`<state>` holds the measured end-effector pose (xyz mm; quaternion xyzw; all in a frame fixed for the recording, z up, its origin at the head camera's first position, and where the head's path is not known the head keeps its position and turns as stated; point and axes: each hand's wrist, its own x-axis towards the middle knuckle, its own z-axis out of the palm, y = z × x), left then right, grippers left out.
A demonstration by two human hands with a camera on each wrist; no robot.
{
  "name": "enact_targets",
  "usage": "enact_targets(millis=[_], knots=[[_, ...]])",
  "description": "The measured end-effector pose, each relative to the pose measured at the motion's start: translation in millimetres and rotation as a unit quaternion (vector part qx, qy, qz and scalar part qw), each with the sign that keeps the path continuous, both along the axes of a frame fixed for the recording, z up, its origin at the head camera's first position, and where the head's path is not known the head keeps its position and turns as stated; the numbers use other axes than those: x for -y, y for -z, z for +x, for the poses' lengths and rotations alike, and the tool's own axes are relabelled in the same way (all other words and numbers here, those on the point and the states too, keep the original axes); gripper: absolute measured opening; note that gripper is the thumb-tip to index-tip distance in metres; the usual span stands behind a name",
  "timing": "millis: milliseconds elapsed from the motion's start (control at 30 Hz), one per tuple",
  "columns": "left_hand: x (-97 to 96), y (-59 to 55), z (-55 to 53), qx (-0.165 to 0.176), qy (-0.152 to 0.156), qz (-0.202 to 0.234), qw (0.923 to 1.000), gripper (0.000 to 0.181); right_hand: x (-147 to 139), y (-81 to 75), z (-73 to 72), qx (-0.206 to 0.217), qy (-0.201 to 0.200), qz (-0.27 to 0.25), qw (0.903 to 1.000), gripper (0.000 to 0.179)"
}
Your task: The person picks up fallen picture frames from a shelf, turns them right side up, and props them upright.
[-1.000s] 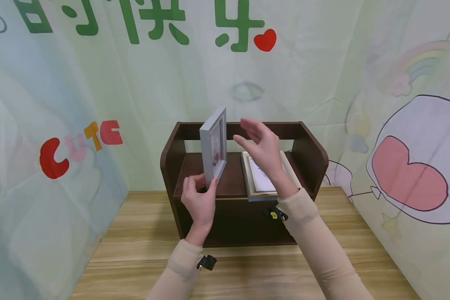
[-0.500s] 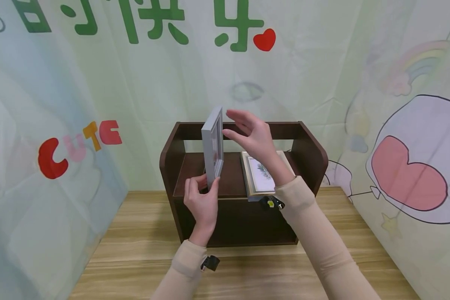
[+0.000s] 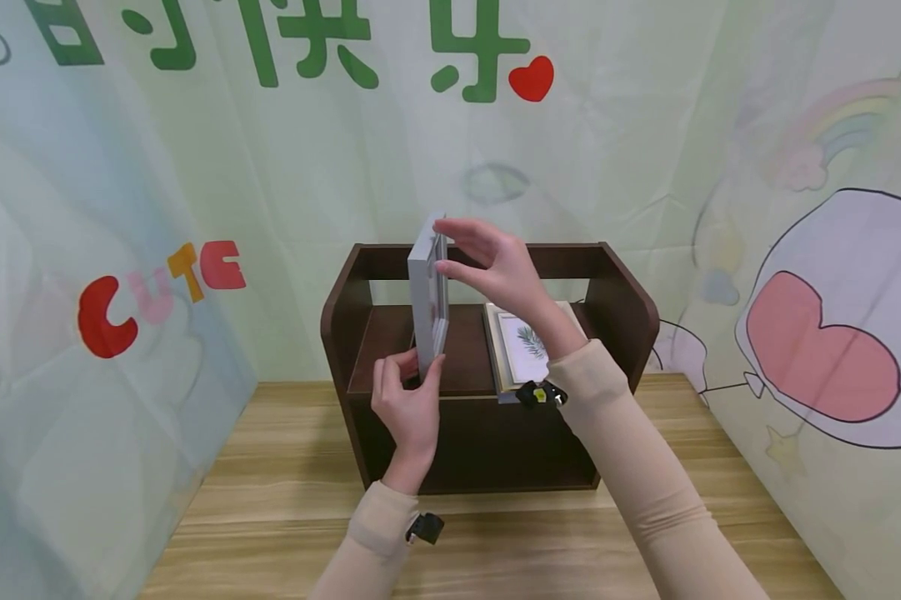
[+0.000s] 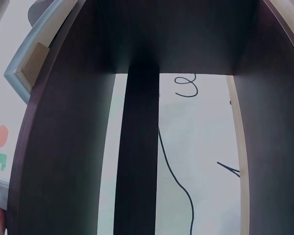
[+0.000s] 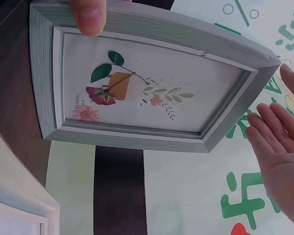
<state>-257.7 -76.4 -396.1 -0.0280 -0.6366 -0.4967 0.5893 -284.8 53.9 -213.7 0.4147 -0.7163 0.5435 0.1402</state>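
A grey picture frame [image 3: 423, 300] with a flower print [image 5: 130, 88] stands upright over the left half of the dark brown shelf [image 3: 474, 446], nearly edge-on in the head view. My left hand [image 3: 411, 408] grips its bottom edge, thumb on the printed face and fingers behind. My right hand [image 3: 503, 267], fingers spread and straight, is close beside the frame's upper part. In the right wrist view that hand's fingers [image 5: 272, 127] are just off the frame's corner. The left wrist view catches only the left fingertips at its lower left edge.
More picture frames [image 3: 521, 350] lie stacked flat on the right of the shelf top, the uppermost with a leaf print. The shelf's side panels rise on both sides, with a rail [image 3: 465, 257] across the back. Below is a wood-grain table [image 3: 270, 467]; printed curtains [image 3: 608, 167] hang around.
My right hand has moved left, right up to the picture frame's top. The left hand has shifted slightly right and turned the frame more edge-on.
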Motion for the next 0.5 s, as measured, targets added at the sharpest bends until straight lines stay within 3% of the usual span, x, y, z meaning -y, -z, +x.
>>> enact_targets(millis=[233, 500], knots=[[-0.4, -0.5, 0.9, -0.013, 0.006, -0.009, 0.9999, 0.027, 0.1, 1.0, -3.6, 0.011, -0.017, 0.009, 0.9998, 0.047], [0.8, 4.2, 2.2, -0.005, 0.034, -0.032, 0.9989, 0.026, -1.4, 3.5, -7.7, 0.011, -0.018, 0.017, 0.9996, 0.046]])
